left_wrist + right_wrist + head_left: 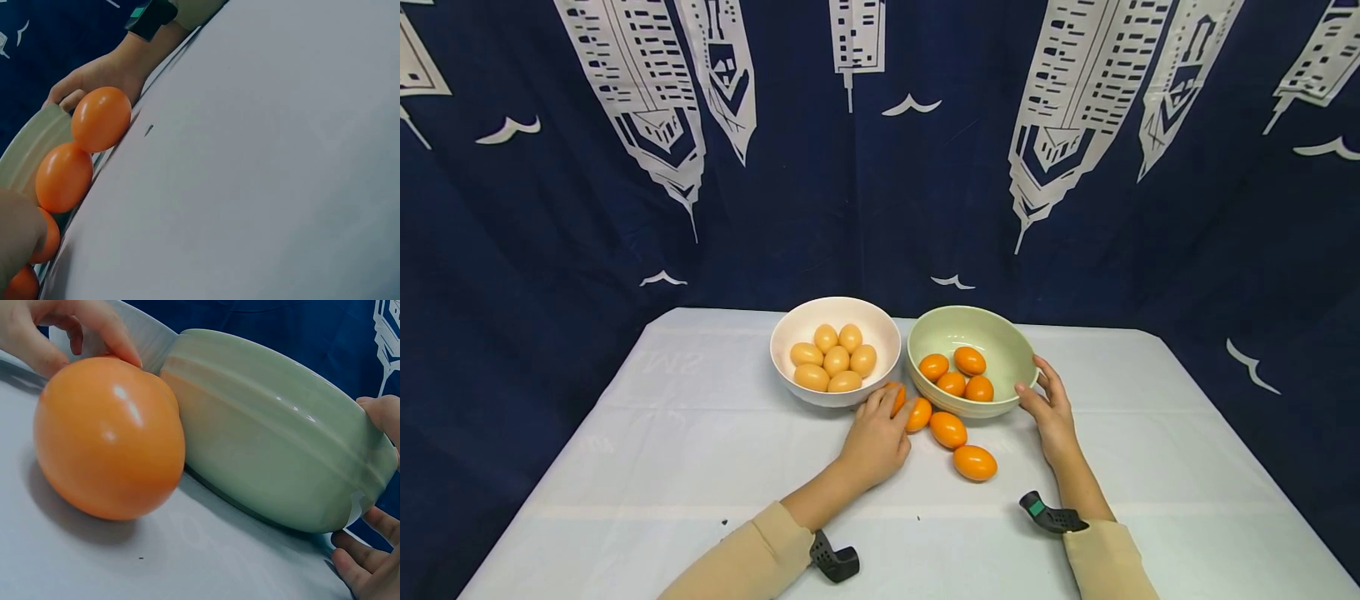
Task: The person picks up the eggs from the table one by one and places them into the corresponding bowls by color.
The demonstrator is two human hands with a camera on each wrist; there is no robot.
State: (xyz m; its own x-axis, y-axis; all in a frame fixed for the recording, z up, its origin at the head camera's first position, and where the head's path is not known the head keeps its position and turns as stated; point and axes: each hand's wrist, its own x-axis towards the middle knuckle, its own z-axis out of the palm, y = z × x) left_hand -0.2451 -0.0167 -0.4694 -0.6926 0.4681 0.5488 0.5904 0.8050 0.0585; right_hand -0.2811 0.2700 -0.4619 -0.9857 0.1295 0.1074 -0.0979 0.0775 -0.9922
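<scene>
My left hand [876,437] has its fingers and thumb around an orange egg [896,398] on the table between the two bowls; the fingers partly hide it. Beside the thumb lies a second orange egg [918,414], with two more, a middle one [948,430] and the nearest [975,462], in a slanting row. My right hand [1051,412] grips the right side of the light green bowl [1022,354], thumb near the rim and fingers on the outer wall [369,550]. Several orange eggs [970,361] lie inside that bowl.
Left of the green bowl stands a white bowl [782,333] holding several pale yellow eggs [837,361]. Both stand near the back edge of the white-covered table [662,450]. A dark blue patterned curtain [850,208] hangs behind. Black wrist devices [835,560] are on both arms.
</scene>
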